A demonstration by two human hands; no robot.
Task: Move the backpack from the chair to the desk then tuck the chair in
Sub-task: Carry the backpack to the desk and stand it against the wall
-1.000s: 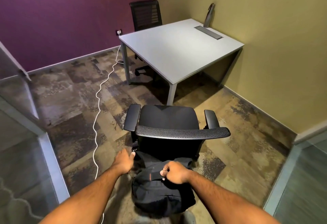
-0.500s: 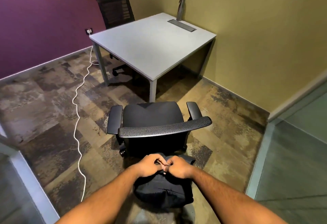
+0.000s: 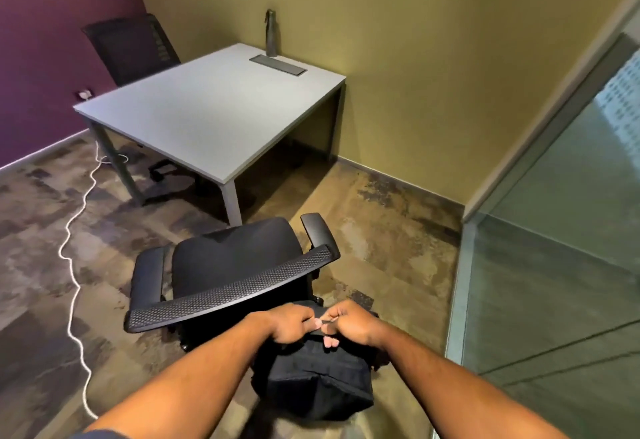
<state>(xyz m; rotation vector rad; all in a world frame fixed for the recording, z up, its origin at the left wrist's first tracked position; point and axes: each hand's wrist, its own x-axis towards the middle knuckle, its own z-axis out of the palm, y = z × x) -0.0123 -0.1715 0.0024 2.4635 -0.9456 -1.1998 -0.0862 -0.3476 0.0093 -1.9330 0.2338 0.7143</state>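
Both hands, left hand (image 3: 289,326) and right hand (image 3: 349,327), are closing tight on the top handle of the soft black fabric backpack (image 3: 318,383), which is hanging behind the black mesh-backed office chair (image 3: 228,272), well short of the grey rectangular worktop (image 3: 207,109). It is sagging under its load, probably moderately heavy; the handle looks the best hold.

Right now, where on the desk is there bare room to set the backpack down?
Most of the desk top is bare, from the near corner back to the grey cable tray. Only the far wall-side edge is taken, by the tray and the bottle. Both hands, left hand and right hand, grip the backpack.
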